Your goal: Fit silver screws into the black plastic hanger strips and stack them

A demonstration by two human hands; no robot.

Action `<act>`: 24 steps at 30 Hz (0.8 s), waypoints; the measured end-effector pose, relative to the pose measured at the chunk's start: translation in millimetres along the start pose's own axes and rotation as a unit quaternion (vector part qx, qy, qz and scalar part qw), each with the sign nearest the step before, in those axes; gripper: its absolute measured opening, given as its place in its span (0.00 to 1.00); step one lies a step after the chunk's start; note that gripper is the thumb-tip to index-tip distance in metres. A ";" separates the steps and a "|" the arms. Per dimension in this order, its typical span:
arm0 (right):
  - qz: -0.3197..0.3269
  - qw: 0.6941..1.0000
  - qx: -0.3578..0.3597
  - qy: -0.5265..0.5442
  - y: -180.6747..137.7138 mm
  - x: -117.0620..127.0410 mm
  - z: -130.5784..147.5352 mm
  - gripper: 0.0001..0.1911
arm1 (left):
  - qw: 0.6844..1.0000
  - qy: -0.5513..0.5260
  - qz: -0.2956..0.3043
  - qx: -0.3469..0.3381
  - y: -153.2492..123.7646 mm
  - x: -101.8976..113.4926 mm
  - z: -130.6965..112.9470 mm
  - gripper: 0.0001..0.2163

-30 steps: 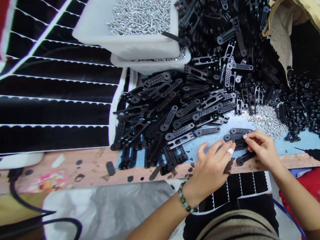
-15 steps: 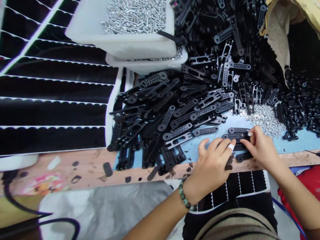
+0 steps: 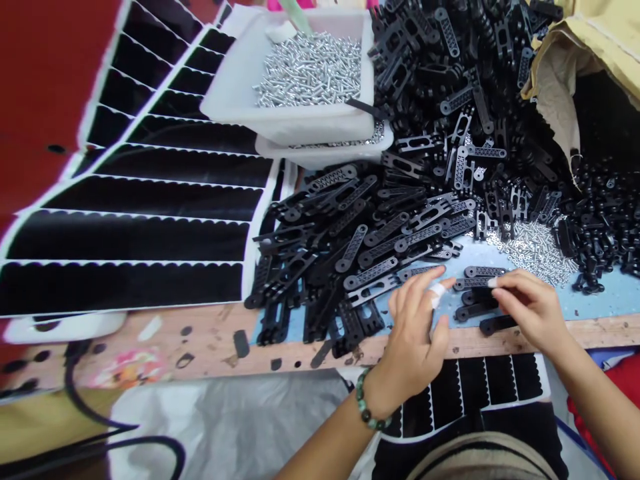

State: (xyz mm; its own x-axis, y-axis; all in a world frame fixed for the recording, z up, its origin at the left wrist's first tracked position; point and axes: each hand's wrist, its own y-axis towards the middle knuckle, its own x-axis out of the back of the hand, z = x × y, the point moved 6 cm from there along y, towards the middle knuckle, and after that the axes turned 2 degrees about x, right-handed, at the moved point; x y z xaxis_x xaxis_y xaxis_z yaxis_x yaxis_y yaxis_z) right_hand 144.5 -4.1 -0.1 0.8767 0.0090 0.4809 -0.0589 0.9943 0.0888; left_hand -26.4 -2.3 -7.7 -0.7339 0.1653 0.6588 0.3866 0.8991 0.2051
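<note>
My left hand (image 3: pixel 417 327) is held above the blue mat (image 3: pixel 435 313) near the table's front edge, palm turned inward. Its fingers are apart with nothing between them, and white tape wraps one finger. To the right, my right hand (image 3: pixel 533 310) has thumb and fingertips drawn together over a small row of black plastic links (image 3: pixel 475 310) lying side by side. A dark edge shows at those fingertips; what they grip, if anything, I cannot make out. Left of my hands spreads a big heap of loose black links (image 3: pixel 373 233).
Small metal screws (image 3: pixel 540 250) lie piled behind my right hand. A white bin (image 3: pixel 295 127) holding metal pins stands at the back, stacked on another. Small black parts (image 3: pixel 607 233) and a torn paper sack (image 3: pixel 557 100) are at the right. Black strip sheets (image 3: pixel 125 233) cover the left.
My left hand has lifted off the row of links and drawn back to the left, its fingers spreading. My right hand stays at the row. The view has shifted left.
</note>
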 end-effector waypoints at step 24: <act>-0.037 0.988 -0.143 0.043 6.8 -13.0 -38.4 0.10 | 0.988 0.138 0.047 -0.058 -6.6 -16.4 3.3 0.19</act>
State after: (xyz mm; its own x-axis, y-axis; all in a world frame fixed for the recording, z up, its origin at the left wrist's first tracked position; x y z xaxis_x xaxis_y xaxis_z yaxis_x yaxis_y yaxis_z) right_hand 151.0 6.7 -39.2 0.9114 -0.0684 0.4057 0.1339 0.9817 -0.1353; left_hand -18.7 -9.6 -22.2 -0.5169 0.1146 0.8483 0.5192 0.8299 0.2042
